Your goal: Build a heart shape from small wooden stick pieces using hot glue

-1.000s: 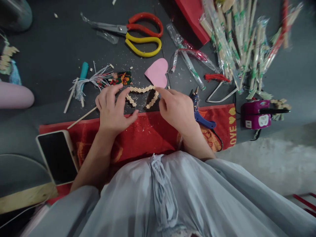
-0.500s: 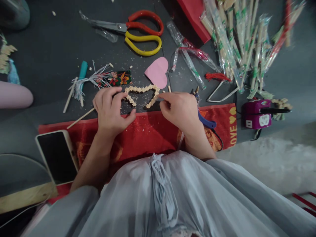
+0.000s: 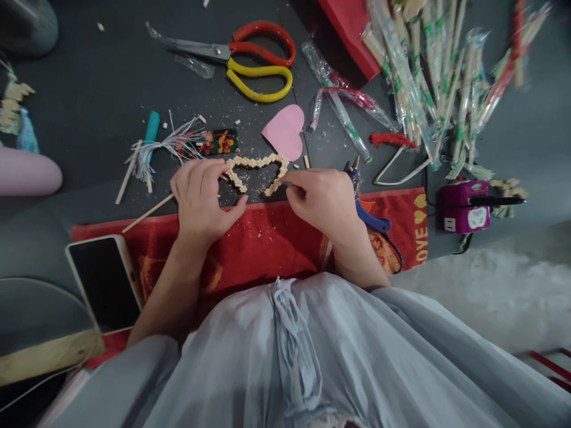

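Observation:
A pale string of small wooden-looking pieces (image 3: 257, 161), bent into an open-bottomed heart outline, lies on the dark table between my hands. The fingertips of my left hand (image 3: 198, 193) rest at its left side, with the thumb spread away. On the other side, the index finger of my right hand (image 3: 323, 196) reaches to the outline's right edge, its other fingers curled in and the thumb apart from the index. A pink paper heart (image 3: 286, 132) lies just beyond the outline. Blue-handled pliers (image 3: 373, 220) are beside my right hand, partly hidden by it.
Scissors (image 3: 263, 56) with red and yellow handles lie at the back. Several wrapped sticks (image 3: 428, 83) are piled back right. A red towel (image 3: 263, 235) runs along the front edge, with a phone (image 3: 104, 282) at left. A purple box-shaped object (image 3: 464, 205) stands right.
My right index finger has slid slightly down along the outline's right side. My left hand has shifted very little. The outline keeps its shape.

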A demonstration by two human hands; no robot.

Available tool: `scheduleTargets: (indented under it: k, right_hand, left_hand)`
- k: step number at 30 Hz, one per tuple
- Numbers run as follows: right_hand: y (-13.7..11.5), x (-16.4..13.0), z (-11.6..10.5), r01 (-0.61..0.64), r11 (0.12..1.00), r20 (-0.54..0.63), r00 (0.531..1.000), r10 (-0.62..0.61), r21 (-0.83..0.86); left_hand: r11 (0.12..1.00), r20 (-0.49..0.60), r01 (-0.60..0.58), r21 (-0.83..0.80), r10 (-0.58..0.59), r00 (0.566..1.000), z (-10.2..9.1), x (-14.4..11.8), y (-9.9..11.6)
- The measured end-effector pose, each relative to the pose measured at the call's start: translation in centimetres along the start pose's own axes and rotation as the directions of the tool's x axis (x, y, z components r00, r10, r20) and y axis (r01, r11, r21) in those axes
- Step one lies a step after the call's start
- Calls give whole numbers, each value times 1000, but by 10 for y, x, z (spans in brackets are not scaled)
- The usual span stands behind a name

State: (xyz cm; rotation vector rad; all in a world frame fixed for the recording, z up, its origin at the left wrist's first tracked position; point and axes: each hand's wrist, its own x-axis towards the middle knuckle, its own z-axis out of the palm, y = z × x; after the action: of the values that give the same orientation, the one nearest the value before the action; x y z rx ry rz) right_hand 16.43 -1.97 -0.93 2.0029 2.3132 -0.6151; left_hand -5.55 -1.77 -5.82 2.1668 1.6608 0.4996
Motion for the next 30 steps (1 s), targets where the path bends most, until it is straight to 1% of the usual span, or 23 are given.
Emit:
scheduleTargets:
  k: [7,13,20,23,28,30]
  right_hand:
    - [-4,-2,3,96,995,23,995,-95,-32]
    - [-9,-1,9,112,991,29,994,-110,-73]
    - [-11,3,15,138,987,56,989,-134,-88]
    - [-12,4,16,144,986,75,988,-138,-86]
    - [-13,5,18,147,986,83,987,-140,-80]
    - [-13,5,19,148,986,80,987,-142,-78]
  left_hand:
    - [999,-4,24,-21,-25,1000,1,0,0]
    - [1000,-5,29,-7,-29,1000,3,1,-1]
    - [995,12,61,-73,-60,998,5,2,-2]
    - [997,-16,39,-60,-40,999,6,2,-4]
    - [998,-91,-45,40,48,995,9,2,-4]
    - [996,-106,-58,64,65,992,9,2,-3]
